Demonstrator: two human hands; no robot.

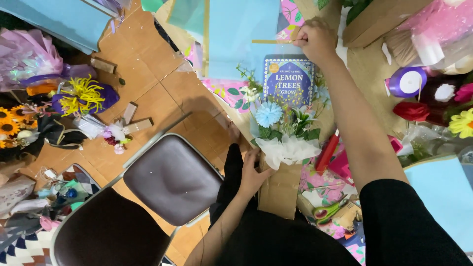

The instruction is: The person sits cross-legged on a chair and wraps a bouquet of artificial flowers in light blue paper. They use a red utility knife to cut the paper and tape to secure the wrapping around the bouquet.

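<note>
now we steady the bouquet [283, 135] in its brown paper wrap, our left hand [253, 172] closed around its base at our lap. our right hand [315, 38] reaches far out, fingers pinched on a light blue paper sheet [241, 34]. the wrapping stage, we judge; next the sheet must come back to the bouquet.

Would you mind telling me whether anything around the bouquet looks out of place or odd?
Yes: a blue book stands tucked inside the bouquet among the flowers, where a book looks unusual. The left hand steadies the brown paper wrap, while the right hand pinches a thin stick. Small flower scraps lie scattered on the floor.
</note>
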